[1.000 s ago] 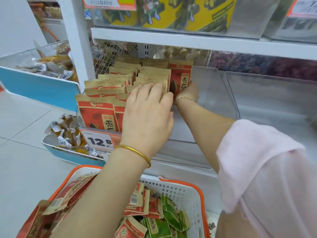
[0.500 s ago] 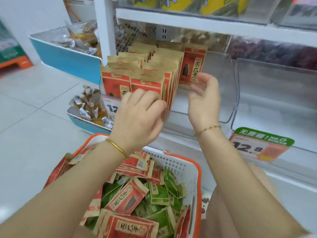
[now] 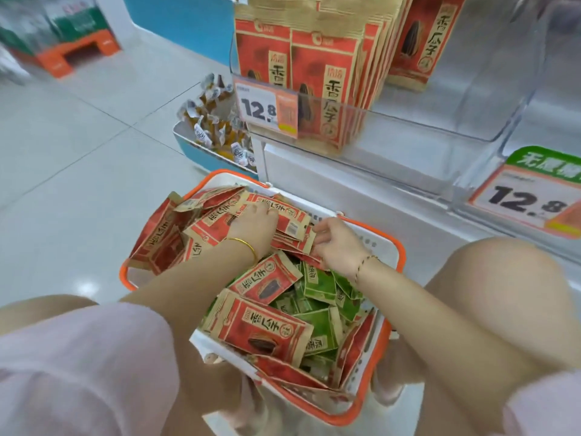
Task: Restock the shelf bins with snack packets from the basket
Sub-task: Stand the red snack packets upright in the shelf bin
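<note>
A white basket with an orange rim (image 3: 400,247) stands on the floor between my knees. It holds several red snack packets (image 3: 261,328) and green packets (image 3: 317,309). My left hand (image 3: 254,226) is at the basket's far end, its fingers curled over a loose stack of red packets (image 3: 290,221). My right hand (image 3: 338,243) pinches the right edge of the same stack. Above, a clear shelf bin (image 3: 440,130) holds upright red packets (image 3: 327,73) on its left side, behind a 12.8 price tag (image 3: 267,105).
A second clear bin (image 3: 553,89) with a green and orange price tag (image 3: 528,196) sits to the right. A blue tray of wrapped sweets (image 3: 213,133) stands on the tiled floor by the shelf's left end. An orange stand (image 3: 78,51) is far left.
Both hands have come down from the shelf bin into the basket and taken hold of red packets. The view has tilted down toward the basket.
</note>
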